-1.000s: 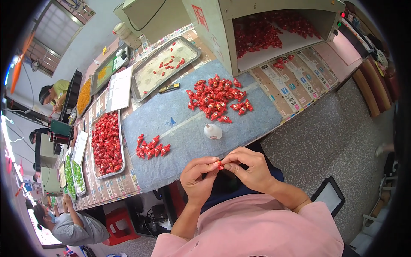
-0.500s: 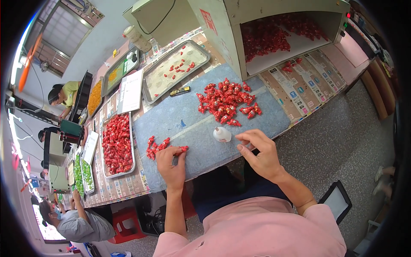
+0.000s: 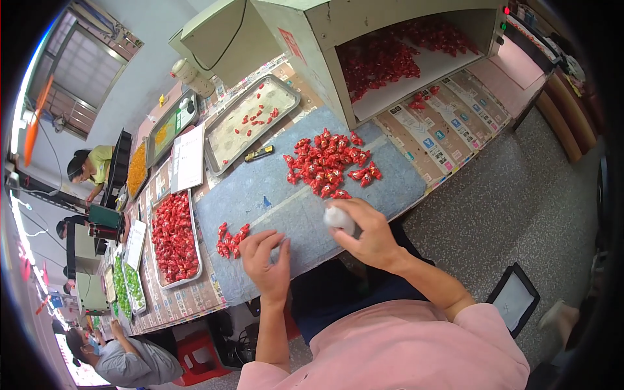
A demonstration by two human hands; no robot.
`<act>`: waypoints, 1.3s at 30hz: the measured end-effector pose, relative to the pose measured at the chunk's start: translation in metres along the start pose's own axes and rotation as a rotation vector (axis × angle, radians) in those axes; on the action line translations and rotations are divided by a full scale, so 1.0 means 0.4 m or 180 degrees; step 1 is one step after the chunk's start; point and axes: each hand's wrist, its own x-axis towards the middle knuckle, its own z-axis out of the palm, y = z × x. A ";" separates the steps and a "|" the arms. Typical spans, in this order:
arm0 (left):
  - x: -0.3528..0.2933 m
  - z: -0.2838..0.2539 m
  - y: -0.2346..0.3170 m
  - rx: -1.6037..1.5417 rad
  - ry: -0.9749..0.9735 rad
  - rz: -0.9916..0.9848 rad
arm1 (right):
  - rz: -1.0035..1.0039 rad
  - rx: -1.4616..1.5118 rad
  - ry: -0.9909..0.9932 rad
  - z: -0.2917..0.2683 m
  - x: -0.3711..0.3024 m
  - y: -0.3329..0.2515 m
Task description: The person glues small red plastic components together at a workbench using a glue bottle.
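My right hand (image 3: 372, 236) grips a small white squeeze bottle (image 3: 338, 220) between thumb and fingers, near the front edge of the blue cloth mat (image 3: 286, 227). The bottle is smeared by motion. To its left, my left hand (image 3: 266, 265) is over the mat with bent fingers, its thumb apart from them and nothing visible between. Right beside those fingertips lies a small group of red figure-shaped plastic pieces (image 3: 228, 242). A larger heap of the same red pieces (image 3: 323, 160) sits farther back, beyond the bottle.
A tray of red pieces (image 3: 175, 240) stands left of the mat. Behind are a metal tray (image 3: 222, 138) with scattered red parts, white paper (image 3: 188, 159) and a yellow-black marker-like item (image 3: 259, 153). A metal machine (image 3: 330, 71) holds more red pieces. Co-workers (image 3: 136, 361) sit at left.
My right hand has closed on the white bottle, which stood on the mat. My left hand has let go of a red piece, now among the small group. The whole view has shifted slightly.
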 end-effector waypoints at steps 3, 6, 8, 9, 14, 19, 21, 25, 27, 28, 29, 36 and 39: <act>0.018 0.054 0.039 -0.0254 -0.0166 0.0102 | 0.0369 0.0172 0.0264 -0.051 -0.031 -0.001; 0.062 0.100 0.082 -0.0525 -0.0261 0.0273 | 0.0666 0.0249 0.0382 -0.094 -0.054 -0.007; 0.097 0.139 0.099 -0.0576 -0.0228 0.0408 | 0.0863 0.0432 0.0420 -0.111 -0.068 0.000; 0.109 0.160 0.095 -0.0594 -0.0275 0.0419 | 0.0855 0.0429 0.0418 -0.117 -0.073 0.000; 0.138 0.214 0.097 -0.0159 -0.0453 0.0375 | 0.0896 0.0519 0.0345 -0.124 -0.095 0.009; 0.140 0.213 0.095 -0.0103 -0.0736 0.0363 | 0.0795 0.0278 0.0242 -0.131 -0.088 -0.005; 0.140 0.203 0.090 -0.0265 -0.0836 0.0288 | 0.0650 0.0128 0.0130 -0.127 -0.081 -0.010; 0.134 0.186 0.090 -0.0357 -0.1091 0.0239 | 0.0738 0.0265 0.0046 -0.125 -0.086 -0.011; 0.127 0.170 0.088 -0.0342 -0.1097 0.0260 | 0.0747 0.0271 0.0041 -0.126 -0.088 -0.013; 0.120 0.161 0.082 -0.0360 -0.1093 0.0262 | 0.0759 0.0309 0.0018 -0.126 -0.090 -0.013; 0.111 0.150 0.074 -0.0332 -0.0887 0.0240 | 0.0759 0.0296 0.0011 -0.127 -0.090 -0.014; 0.018 0.115 0.038 -0.2820 -0.0756 -0.1254 | 0.0363 0.0100 -0.0154 -0.131 -0.077 -0.032; -0.019 0.092 0.072 -0.3393 -0.0891 -0.1747 | 0.0495 0.0189 -0.0272 -0.141 -0.076 -0.055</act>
